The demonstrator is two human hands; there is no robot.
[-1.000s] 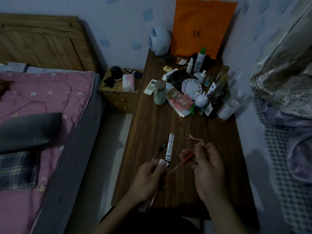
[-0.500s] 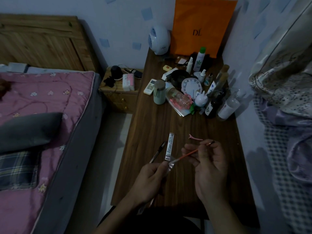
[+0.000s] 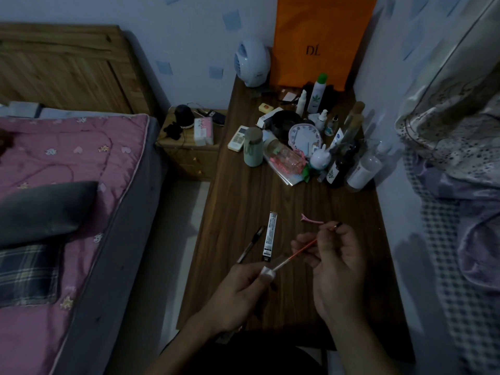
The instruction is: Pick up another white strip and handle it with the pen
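The right hand [image 3: 335, 263] pinches the thin orange-red stick with a dark tip [image 3: 305, 247] near its far end; the left hand [image 3: 240, 290] pinches the clear plastic sleeve [image 3: 266, 272] around its near end. The stick looks light, stiff and easily snapped, so it seems best held along the shaft. Both are above the dark wooden table [image 3: 243, 201].

Orange bag [image 3: 322, 41]; pink quilt [image 3: 67, 158] w/ hearts; plaid pillow [image 3: 27, 274].

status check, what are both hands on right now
Right hand pinches thin orange stick. Left hand pinches clear plastic sleeve at the stick's lower end. Black pen and narrow box lie just beyond, not touched.
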